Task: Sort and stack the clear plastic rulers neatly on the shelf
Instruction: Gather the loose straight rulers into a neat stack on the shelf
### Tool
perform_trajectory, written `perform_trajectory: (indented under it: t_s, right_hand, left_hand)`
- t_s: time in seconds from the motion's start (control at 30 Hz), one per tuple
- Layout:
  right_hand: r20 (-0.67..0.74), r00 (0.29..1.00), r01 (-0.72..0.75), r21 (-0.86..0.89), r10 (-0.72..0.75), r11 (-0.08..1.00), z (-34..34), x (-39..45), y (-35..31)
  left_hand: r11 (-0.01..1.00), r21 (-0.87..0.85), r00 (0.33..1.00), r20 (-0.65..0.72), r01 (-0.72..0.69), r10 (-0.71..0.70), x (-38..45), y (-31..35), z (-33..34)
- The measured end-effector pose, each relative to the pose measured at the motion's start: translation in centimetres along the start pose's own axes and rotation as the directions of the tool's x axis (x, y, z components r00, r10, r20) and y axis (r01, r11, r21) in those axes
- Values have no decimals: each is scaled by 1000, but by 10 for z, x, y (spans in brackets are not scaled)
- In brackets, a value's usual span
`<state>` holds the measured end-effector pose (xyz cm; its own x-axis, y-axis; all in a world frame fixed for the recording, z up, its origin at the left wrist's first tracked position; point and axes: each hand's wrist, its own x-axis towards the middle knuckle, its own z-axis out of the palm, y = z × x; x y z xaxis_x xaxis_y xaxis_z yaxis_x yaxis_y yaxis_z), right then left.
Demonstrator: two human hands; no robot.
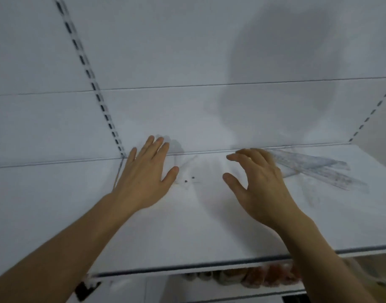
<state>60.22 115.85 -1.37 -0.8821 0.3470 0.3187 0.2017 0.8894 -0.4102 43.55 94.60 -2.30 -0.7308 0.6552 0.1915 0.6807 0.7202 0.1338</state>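
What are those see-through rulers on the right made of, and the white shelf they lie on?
The rulers look like clear hard plastic: the white shelf shows through them, and dark markings run along them, blurred here. The shelf seems to be white-painted metal with a smooth matt face, though coated board is possible; the slotted upright behind suggests shop shelving.

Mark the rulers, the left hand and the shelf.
rulers (318, 169): head view, on the crossed clear strips.
left hand (144, 173): head view, back of hand.
shelf (187, 232): head view, bare top.
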Motion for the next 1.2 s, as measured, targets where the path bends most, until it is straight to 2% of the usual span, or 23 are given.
perform_trajectory:
  t_s: [0.17, 0.3, 0.53, 0.63, 0.9, 1.03, 1.2]
  right_hand:
    - [127, 980, 136, 123, -152, 983, 65, 1, -127]
    - [228, 945, 188, 203, -233, 961, 111, -20, -233]
    - [270, 910, 228, 312, -316, 922, 182, -62, -378]
    - [311, 867, 269, 367, -390, 891, 206, -71, -441]
    - [345, 757, 397, 431, -555, 810, 282, -70, -602]
    - [360, 739, 400, 444, -569, 801, 327, -61, -670]
    - [344, 734, 411, 462, -586, 786, 371, -40, -756]
  left_hand:
    - [983, 37, 983, -6, 181, -181, -89, -113, -29]
    - [948, 13, 948, -9, 318, -317, -175, -208, -61]
    - [855, -14, 855, -29, 518, -518, -318, -356, -103]
    - [834, -33, 835, -15, 550, -551, -371, -395, -121]
    - [756, -47, 751, -99, 652, -653, -462, -508, -155]
    - [724, -17, 717, -123, 690, -686, -481, -567, -167]
    - [722, 13, 716, -132, 692, -685, -504, -648, -182]
